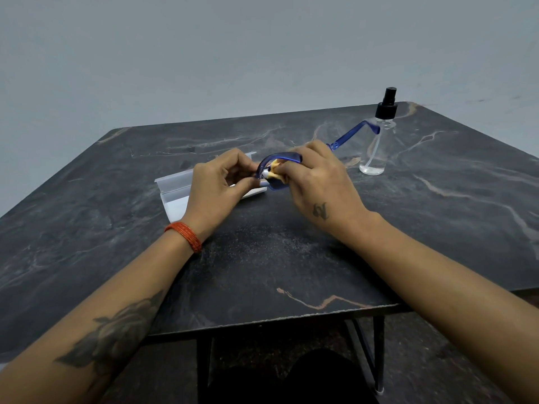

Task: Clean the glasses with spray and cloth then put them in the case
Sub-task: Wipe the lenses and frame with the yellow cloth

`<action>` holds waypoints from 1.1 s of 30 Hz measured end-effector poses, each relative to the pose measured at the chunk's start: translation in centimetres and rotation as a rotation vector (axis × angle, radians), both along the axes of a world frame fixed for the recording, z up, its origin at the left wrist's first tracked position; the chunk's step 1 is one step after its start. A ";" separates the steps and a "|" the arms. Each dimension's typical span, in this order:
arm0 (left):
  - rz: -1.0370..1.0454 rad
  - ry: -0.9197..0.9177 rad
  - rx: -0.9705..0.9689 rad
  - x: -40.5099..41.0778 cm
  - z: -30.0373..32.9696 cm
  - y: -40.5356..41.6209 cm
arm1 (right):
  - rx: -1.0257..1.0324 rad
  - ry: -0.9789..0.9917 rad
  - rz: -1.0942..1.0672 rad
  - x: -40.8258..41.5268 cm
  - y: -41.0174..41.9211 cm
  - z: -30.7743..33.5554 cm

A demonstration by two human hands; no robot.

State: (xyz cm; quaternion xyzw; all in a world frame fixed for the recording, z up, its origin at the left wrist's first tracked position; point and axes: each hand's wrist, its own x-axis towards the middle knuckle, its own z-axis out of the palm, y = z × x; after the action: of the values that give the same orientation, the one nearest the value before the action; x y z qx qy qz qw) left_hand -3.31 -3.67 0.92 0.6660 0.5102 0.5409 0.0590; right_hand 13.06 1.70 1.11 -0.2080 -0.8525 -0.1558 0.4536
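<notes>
Dark marble table (291, 258): my left hand (217, 186) pinches the blue glasses (280, 158) by one end, my right hand (318, 182) presses the yellow cloth (275, 172) on a lens, frame lying left-right, open case (178, 196) directly behind, nearer my left.

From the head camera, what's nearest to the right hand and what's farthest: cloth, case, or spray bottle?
1. Cloth: pinched in the right hand itself.
2. Case: lying open to its left, behind the left hand.
3. Spray bottle: standing toward the table's far right.

spray bottle (378, 141) far right; open case (178, 189) left
</notes>
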 end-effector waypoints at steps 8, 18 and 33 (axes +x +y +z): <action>-0.015 0.007 -0.001 0.0 0.0 -0.1 | -0.117 -0.029 0.088 -0.2 -0.3 0.1; -0.011 0.008 -0.009 -0.1 -0.2 0.1 | -0.035 -0.014 -0.014 0.2 -0.7 0.3; 0.008 0.043 -0.001 0.0 0.0 -0.1 | -0.134 0.031 0.071 -0.1 -0.9 0.3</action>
State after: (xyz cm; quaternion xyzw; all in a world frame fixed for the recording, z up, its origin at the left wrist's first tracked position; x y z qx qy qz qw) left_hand -3.29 -3.75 0.89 0.6754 0.5141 0.5267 0.0463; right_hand 12.97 0.85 1.39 -0.2099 -0.8608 -0.0791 0.4569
